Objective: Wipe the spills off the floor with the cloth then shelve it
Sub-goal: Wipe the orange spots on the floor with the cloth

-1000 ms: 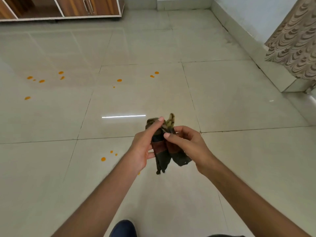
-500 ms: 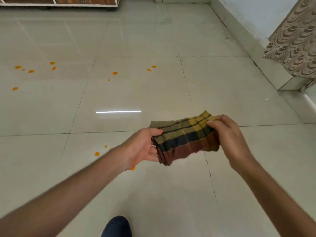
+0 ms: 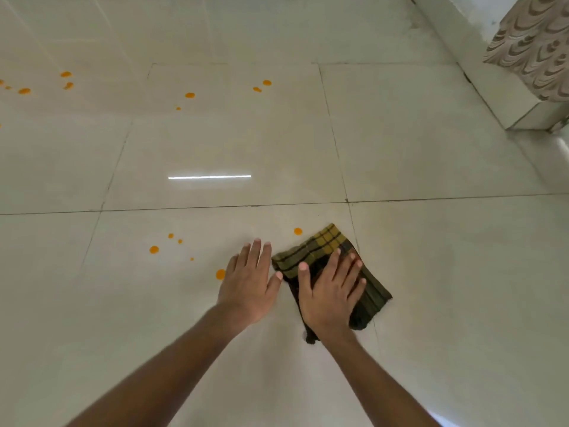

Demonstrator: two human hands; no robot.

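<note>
The folded checked cloth (image 3: 321,245), yellow, black and dark red, lies flat on the pale tiled floor (image 3: 431,149). My right hand (image 3: 331,291) presses down on its middle with the fingers spread. My left hand (image 3: 249,282) rests flat on the bare tile just left of the cloth, touching nothing else. Orange spill drops dot the floor. One drop (image 3: 297,231) lies just beyond the cloth's far left corner, and another (image 3: 220,274) lies beside my left hand. A small cluster (image 3: 154,249) sits further left. More drops (image 3: 190,95) lie farther away.
A white wall base (image 3: 492,87) runs along the right side and ends in a corner. A patterned curtain (image 3: 535,44) hangs above it at the top right. A bright light streak (image 3: 209,177) reflects off the tile ahead.
The cloth, held stretched between both hands in the air, now lies on the floor. My right hand has pressed flat on it and my left hand has let go. The view has dropped lower.
</note>
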